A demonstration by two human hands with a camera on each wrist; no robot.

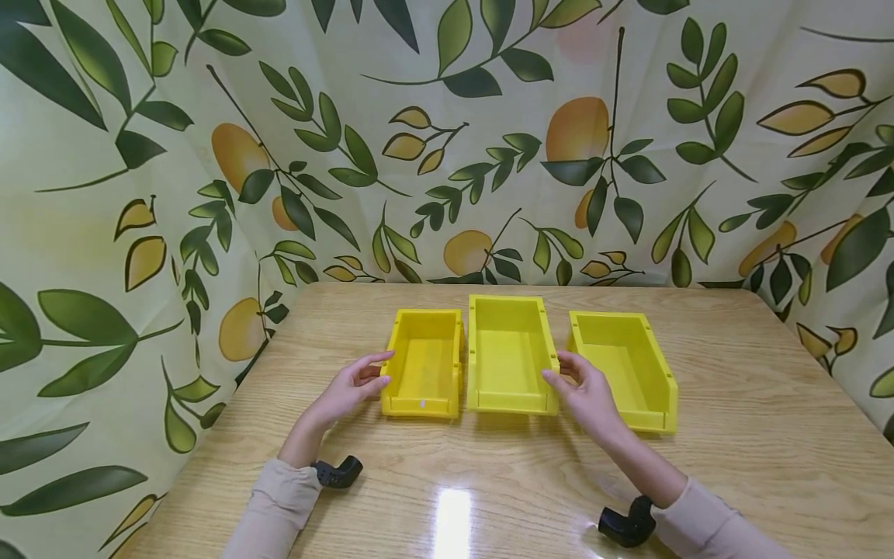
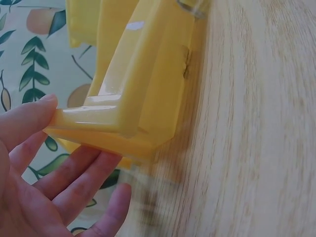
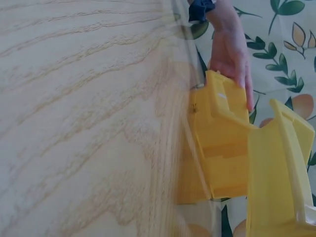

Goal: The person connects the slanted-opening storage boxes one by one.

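Three yellow open-fronted storage bins stand in a row. My left hand (image 1: 349,388) pinches the left wall of the darker yellow left bin (image 1: 438,407); in the left wrist view, the thumb is on the rim and other fingers lie under it. A small white mark shows on this bin's front lip. My right hand (image 1: 590,396) grips the right wall of the middle bin (image 1: 513,401), which appears raised off the table. The right bin (image 1: 646,420) sits behind my right hand and is partly hidden by it. In the right wrist view my right hand is out of sight.
The wooden table (image 1: 391,497) has a bright light reflection near its front. Behind and to the sides hangs a leaf-and-fruit patterned cloth (image 1: 433,101). Each wrist carries a black device (image 1: 338,471).
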